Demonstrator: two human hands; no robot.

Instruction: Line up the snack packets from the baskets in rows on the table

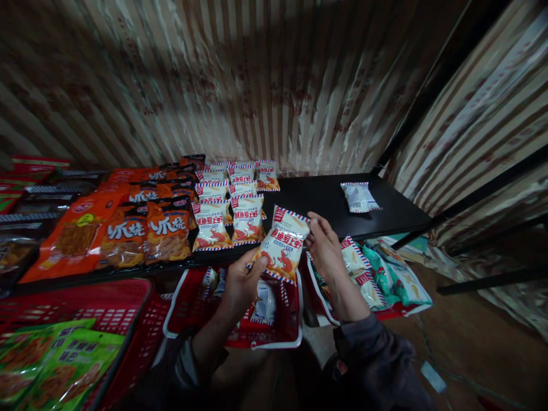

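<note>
Between my two hands is a white and orange snack bag (pixel 282 242), tilted, its printed front facing up. My left hand (pixel 245 281) pinches its lower left corner, thumb on top. The fingers of my right hand (pixel 324 242) close on its upper right edge. Just left of it, several matching bags (pixel 247 220) lie in rows on the black shelf (pixel 308 197). One silvery-white bag (pixel 360 197) lies apart toward the shelf's right end. Below my left hand, a red basket (pixel 188 305) holds a few more bags.
Orange snack bags (pixel 168 231) fill the shelf's left part. A second red basket (pixel 317 311) with green and white bags stands at the right. Another red basket (pixel 115 291) holds green bags at lower left. Striped curtains hang behind.
</note>
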